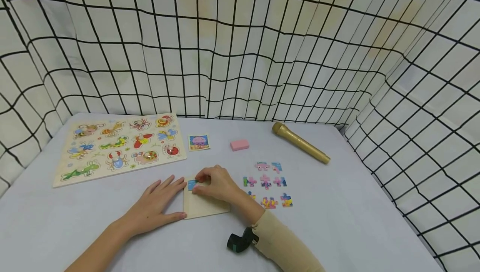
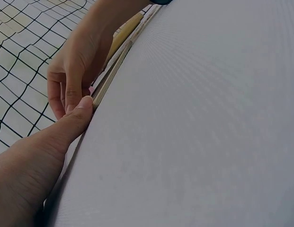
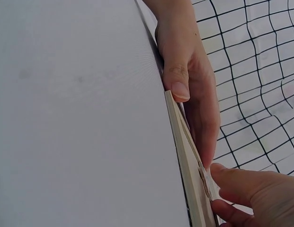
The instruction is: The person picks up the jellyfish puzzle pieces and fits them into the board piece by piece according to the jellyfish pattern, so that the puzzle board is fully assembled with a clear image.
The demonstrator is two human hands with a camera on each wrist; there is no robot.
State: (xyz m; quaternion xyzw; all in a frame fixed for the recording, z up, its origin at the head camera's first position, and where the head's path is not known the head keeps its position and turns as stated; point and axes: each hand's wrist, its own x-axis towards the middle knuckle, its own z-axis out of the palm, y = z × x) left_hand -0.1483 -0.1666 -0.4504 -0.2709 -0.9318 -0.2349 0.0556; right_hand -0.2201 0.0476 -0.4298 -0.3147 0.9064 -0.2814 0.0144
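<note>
A light wooden puzzle board (image 1: 206,207) lies flat on the white table, with a blue jigsaw piece (image 1: 192,185) at its upper left. My left hand (image 1: 159,203) lies with fingers spread, its thumb and fingertips against the board's left edge. Above the board my right hand (image 1: 217,183) pinches a small puzzle piece between thumb and fingers, largely hidden by them. In the right wrist view, a thin piece (image 3: 204,182) shows edge-on beside the right fingertips. Right of the board lie several loose pink, blue and yellow jigsaw pieces (image 1: 265,181).
A wooden insect puzzle board (image 1: 123,147) lies at the back left. Behind the work are a small jellyfish picture card (image 1: 198,142), a pink block (image 1: 239,145) and a gold microphone (image 1: 301,143). Black wire grid (image 1: 225,55) encloses the table's back and sides.
</note>
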